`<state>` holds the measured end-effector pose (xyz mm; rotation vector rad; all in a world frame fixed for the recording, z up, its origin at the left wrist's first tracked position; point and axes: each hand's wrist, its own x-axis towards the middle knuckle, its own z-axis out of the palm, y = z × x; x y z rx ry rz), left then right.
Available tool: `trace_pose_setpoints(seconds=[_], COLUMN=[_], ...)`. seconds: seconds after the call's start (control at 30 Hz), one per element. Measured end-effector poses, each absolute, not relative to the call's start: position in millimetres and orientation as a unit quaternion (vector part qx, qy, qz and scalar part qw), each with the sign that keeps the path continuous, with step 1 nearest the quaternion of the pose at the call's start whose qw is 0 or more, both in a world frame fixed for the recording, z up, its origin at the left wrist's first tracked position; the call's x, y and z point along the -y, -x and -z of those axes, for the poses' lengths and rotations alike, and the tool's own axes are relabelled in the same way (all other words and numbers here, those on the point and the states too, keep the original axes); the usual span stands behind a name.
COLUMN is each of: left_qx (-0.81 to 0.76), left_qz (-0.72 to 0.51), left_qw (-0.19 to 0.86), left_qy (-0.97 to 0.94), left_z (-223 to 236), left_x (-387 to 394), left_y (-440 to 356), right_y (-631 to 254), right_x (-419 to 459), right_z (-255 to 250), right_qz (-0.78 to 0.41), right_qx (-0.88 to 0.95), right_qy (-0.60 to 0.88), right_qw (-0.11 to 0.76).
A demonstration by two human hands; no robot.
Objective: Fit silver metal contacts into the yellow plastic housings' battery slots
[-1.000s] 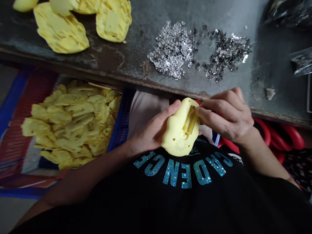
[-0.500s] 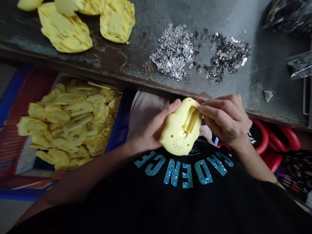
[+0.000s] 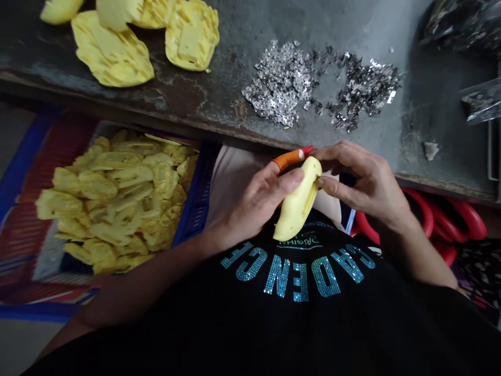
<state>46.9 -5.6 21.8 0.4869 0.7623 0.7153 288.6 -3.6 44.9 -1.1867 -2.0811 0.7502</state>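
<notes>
Head view: yellow plastic shell (image 3: 299, 203) now tipped on edge, no longer lying face-up, just below surface (image 3: 230, 99) edge. Left hand (image 3: 258, 201) gripping it; orange tube (image 3: 288, 159) w/ red tip newly visible beyond left fingers. Right hand (image 3: 364, 183) narrow, thumb against shell.

dim, flat light | soft shadows | right hand (image 3: 364, 183) sharp | edges bowed

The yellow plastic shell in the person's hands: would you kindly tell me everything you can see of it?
This pale yellow moulded plastic shell has a smooth curved face and stands tilted on edge above the person's black shirt. The left thumb rests against its side; the right hand's fingers touch its opposite edge.
</notes>
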Motion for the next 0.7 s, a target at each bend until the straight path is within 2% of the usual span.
trace_pose_setpoints(seconds=[0.07,0.3,0.4,0.53,0.63,0.7], left_qx=[-0.371,-0.397,-0.412,-0.407,-0.338,-0.258], left_qz=[-0.355,-0.321,-0.323,-0.328,-0.332,-0.346], left_qw=[0.804,0.746,0.694,0.678,0.699,0.721], left_qy=[-0.301,-0.427,-0.495,-0.517,-0.535,-0.543], left_z=[-23,-45,-46,-36,-21,-9], left_x=[9,14,12,9,3,-3], left_y=[-44,-30,-33,-37,-28,-16], right_y=[-290,-283,-280,-281,-284,-283], right_x=[3,17,17,13,11,9], right_z=[-40,-6,-3,-4,-1,1], right_qz=[-0.290,-0.250,-0.194,-0.154,-0.219,-0.335], right_qx=[0.783,0.710,0.715,0.717,0.690,0.620], right_qy=[0.449,0.478,0.471,0.470,0.479,0.491], right_qw=[0.320,0.453,0.478,0.491,0.496,0.512])
